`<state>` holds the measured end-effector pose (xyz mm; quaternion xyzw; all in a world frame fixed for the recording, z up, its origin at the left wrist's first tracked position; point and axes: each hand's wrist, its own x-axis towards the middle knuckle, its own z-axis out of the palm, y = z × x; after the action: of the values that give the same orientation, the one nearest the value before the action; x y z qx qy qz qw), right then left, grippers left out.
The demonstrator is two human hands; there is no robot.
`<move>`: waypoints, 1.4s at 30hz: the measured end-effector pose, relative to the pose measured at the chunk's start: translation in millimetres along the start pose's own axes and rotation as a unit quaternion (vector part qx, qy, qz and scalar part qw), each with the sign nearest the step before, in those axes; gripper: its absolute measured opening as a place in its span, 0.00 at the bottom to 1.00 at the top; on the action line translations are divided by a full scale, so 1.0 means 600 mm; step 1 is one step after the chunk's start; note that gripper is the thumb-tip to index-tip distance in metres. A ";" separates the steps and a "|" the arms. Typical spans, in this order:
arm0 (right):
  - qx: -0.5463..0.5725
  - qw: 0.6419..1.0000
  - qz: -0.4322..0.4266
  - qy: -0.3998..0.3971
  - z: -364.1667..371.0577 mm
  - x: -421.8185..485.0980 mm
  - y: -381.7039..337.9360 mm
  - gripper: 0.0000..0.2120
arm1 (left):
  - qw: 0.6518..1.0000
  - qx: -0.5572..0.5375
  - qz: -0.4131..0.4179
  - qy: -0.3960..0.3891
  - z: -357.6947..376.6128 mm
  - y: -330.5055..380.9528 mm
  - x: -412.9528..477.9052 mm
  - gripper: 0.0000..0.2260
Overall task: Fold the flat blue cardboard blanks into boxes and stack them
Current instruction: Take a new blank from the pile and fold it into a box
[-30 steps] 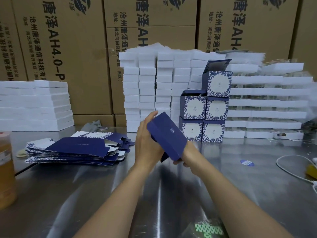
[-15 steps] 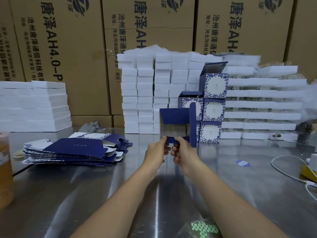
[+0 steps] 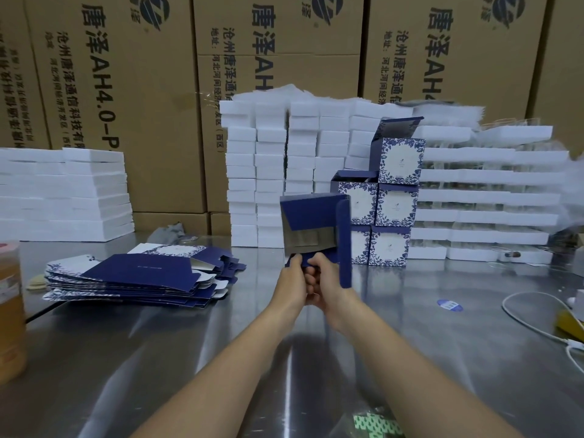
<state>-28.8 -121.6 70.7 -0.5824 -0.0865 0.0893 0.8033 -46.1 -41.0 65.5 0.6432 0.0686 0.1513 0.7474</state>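
Upright, the blue box [image 3: 311, 216] opens toward camera, fingers [image 3: 311, 279] of left hand [image 3: 291, 284] and right hand [image 3: 328, 289] pinching its bottom.

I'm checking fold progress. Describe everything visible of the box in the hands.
The box is dark blue card outside, silvery inside. It is half folded: opened into a hollow sleeve, its open end facing the camera, a long flap standing along its right side. Held up in the air, it is gripped at its bottom edge by the left hand and right hand.

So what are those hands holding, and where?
Both the left hand and right hand pinch a half-folded blue box blank by its lower edge.
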 end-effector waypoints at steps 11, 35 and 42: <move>-0.018 1.000 -0.018 -0.006 0.008 -0.002 0.010 0.20 | 1.000 0.026 -0.005 0.013 -0.007 -0.001 0.002 0.29; -0.063 0.984 -0.086 0.141 -0.005 0.016 0.017 0.17 | 0.999 0.025 0.031 0.011 -0.004 0.003 -0.003 0.25; -0.043 0.978 -0.132 0.158 -0.006 0.010 0.016 0.17 | 0.998 0.035 0.060 0.009 -0.009 0.003 -0.001 0.24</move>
<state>-22.2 -120.7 60.9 -0.6067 -0.0384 -0.1147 0.7857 -48.2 -36.0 66.0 0.6708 0.0420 0.1992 0.7131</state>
